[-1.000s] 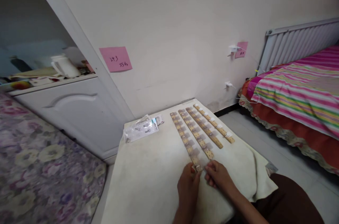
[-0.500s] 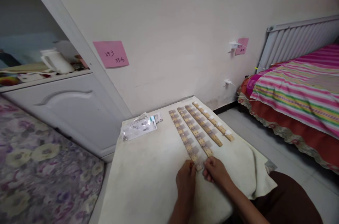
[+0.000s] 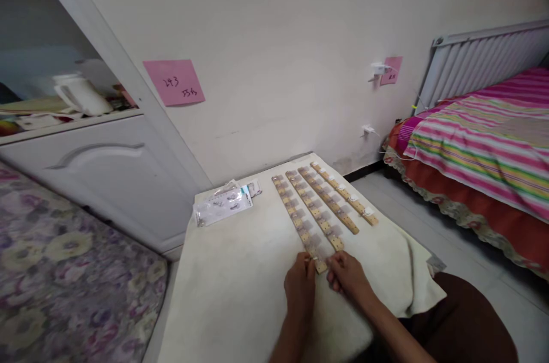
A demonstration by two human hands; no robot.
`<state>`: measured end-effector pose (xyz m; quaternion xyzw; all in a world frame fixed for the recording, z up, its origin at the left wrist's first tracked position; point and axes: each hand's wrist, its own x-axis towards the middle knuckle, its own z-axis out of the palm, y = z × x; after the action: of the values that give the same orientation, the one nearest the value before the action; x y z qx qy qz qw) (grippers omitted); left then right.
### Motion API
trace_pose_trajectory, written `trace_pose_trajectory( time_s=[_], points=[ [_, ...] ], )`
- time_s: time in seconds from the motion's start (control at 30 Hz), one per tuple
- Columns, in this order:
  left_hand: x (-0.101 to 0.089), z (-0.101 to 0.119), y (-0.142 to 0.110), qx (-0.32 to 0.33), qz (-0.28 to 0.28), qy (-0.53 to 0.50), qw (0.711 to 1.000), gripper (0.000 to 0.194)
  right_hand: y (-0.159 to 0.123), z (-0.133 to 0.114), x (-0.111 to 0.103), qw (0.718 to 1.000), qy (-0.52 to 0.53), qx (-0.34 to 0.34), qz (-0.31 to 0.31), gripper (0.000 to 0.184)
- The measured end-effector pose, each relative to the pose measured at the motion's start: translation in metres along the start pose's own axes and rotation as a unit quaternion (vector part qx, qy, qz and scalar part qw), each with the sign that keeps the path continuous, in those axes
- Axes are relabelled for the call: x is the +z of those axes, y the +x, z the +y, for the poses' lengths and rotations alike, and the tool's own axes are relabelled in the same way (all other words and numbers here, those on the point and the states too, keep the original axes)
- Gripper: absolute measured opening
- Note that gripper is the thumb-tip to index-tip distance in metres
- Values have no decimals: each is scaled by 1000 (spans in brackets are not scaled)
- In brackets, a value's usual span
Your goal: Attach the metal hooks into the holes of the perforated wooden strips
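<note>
My left hand point(image 3: 300, 284) is closed, its fingertips pinched at the left edge of a perforated wooden strip point(image 3: 321, 266), near its close end. Closed on the other side of that end is my right hand point(image 3: 349, 274), its fingertips together; whatever they hold is too small to make out. Small clear plastic pieces sit in a row along this strip. Beside it lies a second wooden strip point(image 3: 338, 243) with similar clear pieces, then a third strip point(image 3: 352, 227). The rightmost strip point(image 3: 372, 219) carries white pieces.
The strips lie on a pale cloth-covered table point(image 3: 231, 283). Clear plastic packets point(image 3: 225, 203) rest at its back left. A floral-covered surface point(image 3: 72, 277) and a white cabinet point(image 3: 98, 180) stand left, a bed point(image 3: 480, 123) right. The wall is behind.
The clear piece seen over the strip's near end now appears farther up, and bare wood shows there. Both hands stay at that end; the view has shifted slightly.
</note>
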<state>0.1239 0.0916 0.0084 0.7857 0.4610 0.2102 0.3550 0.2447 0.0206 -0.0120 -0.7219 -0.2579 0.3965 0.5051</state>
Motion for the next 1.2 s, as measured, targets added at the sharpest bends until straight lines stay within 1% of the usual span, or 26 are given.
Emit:
trace_pose_trajectory(
  time_s=[0.07,0.1,0.17,0.23,0.33,0.43,0.57,0.73,0.77,0.83,0.93,1.0,1.1,1.2],
  points=[
    [0,-2,-1,2,2,-12,1000,20,-9,1,0,996,-73,-41,32,19],
    [1,-3,-2,3,3,-18,1000,21,-14,2,0,988,-124,-68,54,18],
    [0,-5,-4,4,6,-32,999,22,-22,2,3,963,-223,-113,99,19],
    [0,-7,-6,4,9,-45,999,24,-28,1,8,944,-276,-125,129,24],
    [-1,-10,-8,6,15,-65,998,27,-30,-2,16,929,-312,-121,157,33],
    [-1,-11,-9,9,20,-84,996,29,-29,-5,21,922,-330,-112,168,36],
    [-2,-14,-12,7,30,-113,993,31,-29,-5,22,917,-341,-106,179,29],
    [-4,-19,-17,-1,49,-153,987,31,-31,-3,23,911,-335,-151,188,21],
    [-4,-21,-19,-3,50,-163,985,31,-30,-4,23,913,-326,-156,187,21],
    [-5,-23,-21,-13,46,-197,979,32,-28,-5,23,928,-290,-151,181,19],
    [-5,-26,-23,-36,40,-255,965,34,-24,-5,23,959,-191,-122,169,18],
    [-4,-28,-23,-43,41,-270,961,34,-20,-4,23,973,-117,-102,171,21],
    [-3,-30,-23,-43,42,-276,959,35,-13,1,25,983,31,-54,174,28],
    [-2,-32,-24,-42,41,-285,957,34,-8,6,28,975,174,-1,141,39]
  ],
)
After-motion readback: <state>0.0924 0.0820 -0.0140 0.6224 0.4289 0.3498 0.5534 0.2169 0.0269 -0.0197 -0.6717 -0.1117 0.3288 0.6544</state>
